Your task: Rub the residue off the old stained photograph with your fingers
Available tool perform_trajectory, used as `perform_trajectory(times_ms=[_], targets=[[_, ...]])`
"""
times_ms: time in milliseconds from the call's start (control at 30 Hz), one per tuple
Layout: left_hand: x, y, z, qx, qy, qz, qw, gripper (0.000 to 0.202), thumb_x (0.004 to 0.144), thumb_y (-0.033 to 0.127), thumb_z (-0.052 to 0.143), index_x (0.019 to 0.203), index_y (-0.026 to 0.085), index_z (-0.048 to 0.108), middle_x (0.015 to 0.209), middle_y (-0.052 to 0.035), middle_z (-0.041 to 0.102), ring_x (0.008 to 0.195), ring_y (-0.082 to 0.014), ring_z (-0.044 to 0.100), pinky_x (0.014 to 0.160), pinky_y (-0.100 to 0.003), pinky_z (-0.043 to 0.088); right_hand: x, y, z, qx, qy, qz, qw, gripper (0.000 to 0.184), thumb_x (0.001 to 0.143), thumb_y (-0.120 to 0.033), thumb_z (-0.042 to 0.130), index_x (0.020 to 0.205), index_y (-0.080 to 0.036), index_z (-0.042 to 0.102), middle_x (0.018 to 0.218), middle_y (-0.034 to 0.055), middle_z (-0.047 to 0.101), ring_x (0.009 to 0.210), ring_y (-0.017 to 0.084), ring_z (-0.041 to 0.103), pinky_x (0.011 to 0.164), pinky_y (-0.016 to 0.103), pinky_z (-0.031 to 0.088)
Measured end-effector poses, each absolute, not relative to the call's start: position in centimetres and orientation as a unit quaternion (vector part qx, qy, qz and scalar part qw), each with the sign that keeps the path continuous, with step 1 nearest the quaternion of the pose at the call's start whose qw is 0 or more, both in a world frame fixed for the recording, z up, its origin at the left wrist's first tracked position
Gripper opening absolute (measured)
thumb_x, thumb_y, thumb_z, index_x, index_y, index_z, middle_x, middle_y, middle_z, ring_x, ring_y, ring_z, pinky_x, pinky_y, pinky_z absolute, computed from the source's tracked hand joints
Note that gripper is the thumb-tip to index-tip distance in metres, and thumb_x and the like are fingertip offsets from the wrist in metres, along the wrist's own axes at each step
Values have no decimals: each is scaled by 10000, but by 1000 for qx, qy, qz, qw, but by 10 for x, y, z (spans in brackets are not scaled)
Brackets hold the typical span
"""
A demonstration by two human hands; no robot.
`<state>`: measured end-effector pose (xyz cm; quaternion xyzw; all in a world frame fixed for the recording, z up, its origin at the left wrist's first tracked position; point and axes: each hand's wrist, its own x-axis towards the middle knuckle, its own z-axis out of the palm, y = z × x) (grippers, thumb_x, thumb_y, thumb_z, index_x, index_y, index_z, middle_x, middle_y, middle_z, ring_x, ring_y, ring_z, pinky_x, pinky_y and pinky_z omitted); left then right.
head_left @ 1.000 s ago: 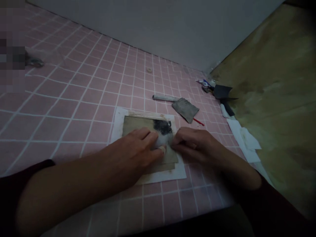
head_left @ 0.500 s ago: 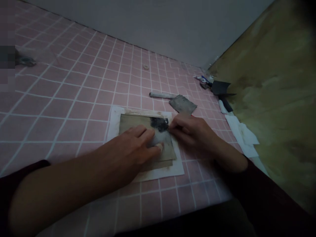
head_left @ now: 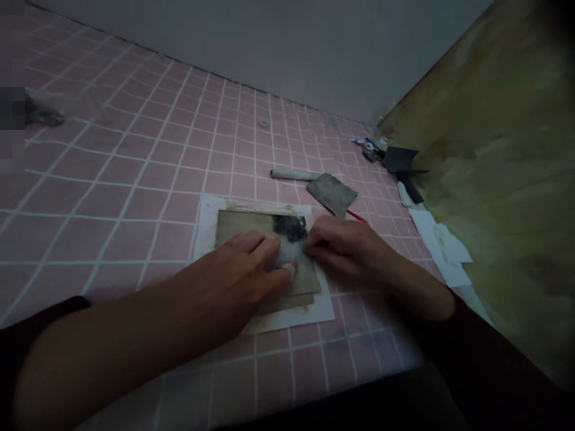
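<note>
A thin grey-beige sheet (head_left: pixel 238 221) lies over another like it on white paper (head_left: pixel 205 224). Near its upper right corner is a black patch (head_left: pixel 288 227) with small pale specks. My left hand (head_left: pixel 245 260) rests flat on the sheet, fingers stretched out just below and left of the patch, with something pale around the thumb. At the sheet's right edge, beside the patch, my right hand (head_left: pixel 344 245) is closed in a pinch. Its fingertips touch the edge; whatever sits between them is hidden.
Beyond the paper lie a grey tube (head_left: pixel 294 175), a smaller grey square piece (head_left: pixel 332 193) and a thin red stick (head_left: pixel 356 215). A black folded object (head_left: pixel 401 158) and white papers (head_left: pixel 442 245) line the right wall. A small ring (head_left: pixel 263 124) sits farther back on the checked cloth.
My right hand has slid slightly down along the sheet's right edge, showing more of the red stick. My left hand stays in place on the sheet.
</note>
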<state>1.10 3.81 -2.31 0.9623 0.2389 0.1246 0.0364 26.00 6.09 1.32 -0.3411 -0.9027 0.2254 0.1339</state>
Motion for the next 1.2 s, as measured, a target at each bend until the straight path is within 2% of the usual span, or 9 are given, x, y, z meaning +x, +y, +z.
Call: perform_trajectory(times_ms=[133,300,500,700,900,1100,1200], targets=[[11,39,-24,964,233,124,42,412,839,85,498,1226,197,585,1147,-139,561,902,-249,523,788,-410,515,260,51,18,-324,-899,285,79,146,956,-130,501,835,-187,559,756,-4,551,708,122,525,674,239,410],[11,39,-23,962,242,124,33,378,842,82,494,1186,198,600,1135,-142,563,911,-260,527,770,-411,513,260,66,11,-349,-905,184,158,130,929,-126,539,815,-189,545,785,10,579,753,143,538,696,261,400],[12,39,-22,964,229,134,29,417,785,54,506,1169,184,603,1108,-141,577,863,-246,527,749,-394,516,262,55,18,-325,-895,294,79,152,953,-137,504,816,-186,549,752,-7,543,704,122,517,675,244,409],[11,39,-23,962,240,123,37,384,842,65,464,1171,195,613,1137,-148,566,898,-264,529,752,-413,516,260,66,11,-341,-906,199,151,127,938,-137,531,824,-190,545,791,10,572,778,148,536,719,269,405],[11,39,-24,965,227,126,46,404,812,63,501,1183,186,604,1101,-143,573,886,-257,526,771,-415,518,261,55,20,-326,-894,300,61,135,955,-138,507,837,-194,542,770,-6,543,718,125,517,677,245,411],[10,38,-24,961,245,122,37,386,844,79,500,1197,203,593,1114,-135,567,893,-253,520,774,-414,513,255,65,10,-347,-907,184,153,144,942,-112,499,826,-195,513,800,11,532,783,151,519,718,276,393],[11,38,-24,963,234,126,39,378,827,84,530,1182,191,599,1034,-121,572,869,-248,512,769,-407,512,253,58,12,-324,-908,243,110,150,962,-130,491,826,-189,513,787,1,525,747,130,511,692,255,392]])
